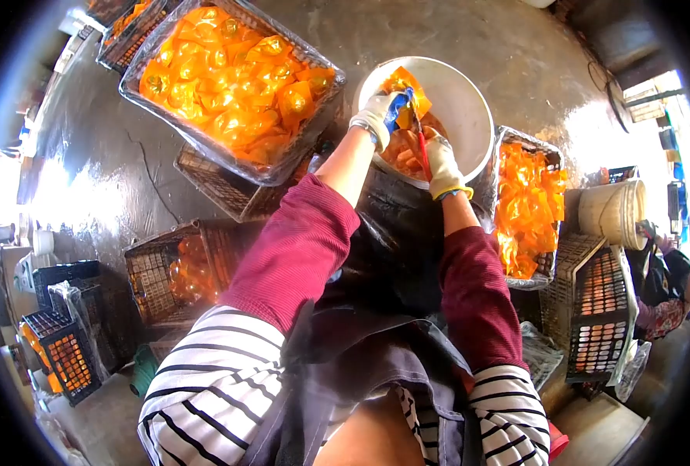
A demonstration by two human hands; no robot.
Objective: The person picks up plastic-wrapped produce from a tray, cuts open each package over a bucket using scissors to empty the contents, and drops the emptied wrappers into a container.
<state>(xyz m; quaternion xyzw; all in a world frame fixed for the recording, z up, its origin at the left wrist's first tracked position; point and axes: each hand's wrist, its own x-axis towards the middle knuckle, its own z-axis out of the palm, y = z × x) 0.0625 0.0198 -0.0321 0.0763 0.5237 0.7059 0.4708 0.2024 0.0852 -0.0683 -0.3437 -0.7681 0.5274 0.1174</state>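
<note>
My left hand (pixel 377 118), in a white glove with blue at the fingers, is closed on a translucent orange plastic piece (pixel 416 93) over the bucket. Wearing a white glove with a yellow cuff, my right hand (pixel 443 165) grips a slim red-handled tool (pixel 422 146). Its dark tip points up to the orange piece beside my left fingers; whether it touches is hard to see. Both hands are over a white bucket (pixel 481 128) that holds brownish-orange pieces (pixel 404 154) at its bottom.
Upper left, a plastic-lined crate (pixel 197 138) is heaped with shiny orange pieces. Another lined crate (pixel 547 281) of orange pieces stands right of the bucket. Dark crates (pixel 152 272) lie lower left and a crate (pixel 603 311) stands at right. A white pail (pixel 613 211) sits near another person (pixel 667 291).
</note>
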